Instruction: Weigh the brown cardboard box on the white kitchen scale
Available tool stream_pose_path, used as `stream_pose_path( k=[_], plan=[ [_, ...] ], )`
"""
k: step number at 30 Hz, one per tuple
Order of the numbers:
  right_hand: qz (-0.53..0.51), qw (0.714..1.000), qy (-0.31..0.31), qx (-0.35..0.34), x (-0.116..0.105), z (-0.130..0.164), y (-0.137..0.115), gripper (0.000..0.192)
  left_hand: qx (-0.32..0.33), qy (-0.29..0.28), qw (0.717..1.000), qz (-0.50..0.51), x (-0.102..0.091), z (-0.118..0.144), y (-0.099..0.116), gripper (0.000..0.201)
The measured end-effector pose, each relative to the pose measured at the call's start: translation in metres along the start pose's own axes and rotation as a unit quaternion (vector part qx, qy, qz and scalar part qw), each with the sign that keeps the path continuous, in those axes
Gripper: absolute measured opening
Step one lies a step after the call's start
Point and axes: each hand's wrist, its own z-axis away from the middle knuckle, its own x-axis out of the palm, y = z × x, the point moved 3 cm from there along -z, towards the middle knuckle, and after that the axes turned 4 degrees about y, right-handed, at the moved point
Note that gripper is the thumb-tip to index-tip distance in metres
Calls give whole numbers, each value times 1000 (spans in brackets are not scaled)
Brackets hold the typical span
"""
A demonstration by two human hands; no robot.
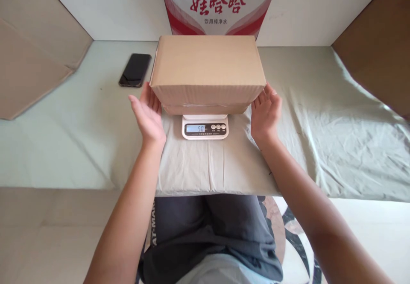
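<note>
A closed brown cardboard box sits over a white digital kitchen scale, hiding the scale's platform. On the scale's lit display the digits read 50. My left hand is at the box's left side, fingers against its lower edge and thumb held apart. At the opposite side, my right hand supports the box with its palm turned inward and upward. The fingertips of both hands are partly hidden by the box. Whether the box's full weight rests on the scale, I cannot tell.
A black smartphone lies left of the box on the pale green cloth. Behind stands a white and red printed carton. Brown cardboard panels flank the left, with another panel at the right.
</note>
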Motion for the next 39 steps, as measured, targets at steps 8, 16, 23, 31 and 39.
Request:
stream_pose_path(
  k=[8,16,23,31,39],
  plan=[
    [10,1000,-12,-10,-13,-27,29,72,-16,34,999,8,7,-6,-13,109],
    [24,999,-25,-30,-14,-34,34,82,-16,17,999,-27,-1,-13,-17,103],
    [-8,1000,4,-5,-16,-35,38,84,-30,42,998,28,7,-8,-11,120],
    [-12,1000,2,4,-16,-31,36,82,-6,36,999,4,15,-2,-4,126],
    [18,996,-74,-41,-1,-2,12,86,10,27,999,-23,29,13,8,108]
  ],
)
